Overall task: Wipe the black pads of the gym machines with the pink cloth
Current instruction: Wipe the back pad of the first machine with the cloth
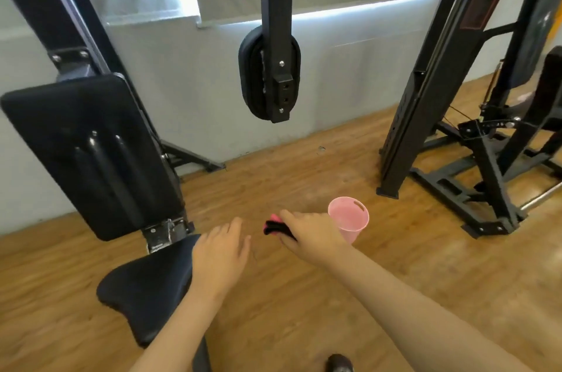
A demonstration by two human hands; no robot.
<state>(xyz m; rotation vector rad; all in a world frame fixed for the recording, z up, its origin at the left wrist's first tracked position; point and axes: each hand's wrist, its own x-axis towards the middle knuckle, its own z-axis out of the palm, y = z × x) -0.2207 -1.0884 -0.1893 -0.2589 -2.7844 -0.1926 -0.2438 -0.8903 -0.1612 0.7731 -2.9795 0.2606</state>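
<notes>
Pink cloth [275, 227] gripped in right hand [313, 230], left hand [220, 253] apart

two bare forearms reach forward from the bottom of the view, both palms facing down. the left hand [219, 253] is flat, its fingers [234, 228] relaxed and slightly spread, holding nothing. the right arm stretches in from the lower right. the right hand [313, 235] curls its fingers under, gripping a bunched pink cloth [275, 227] that sticks out towards the left hand.
</notes>
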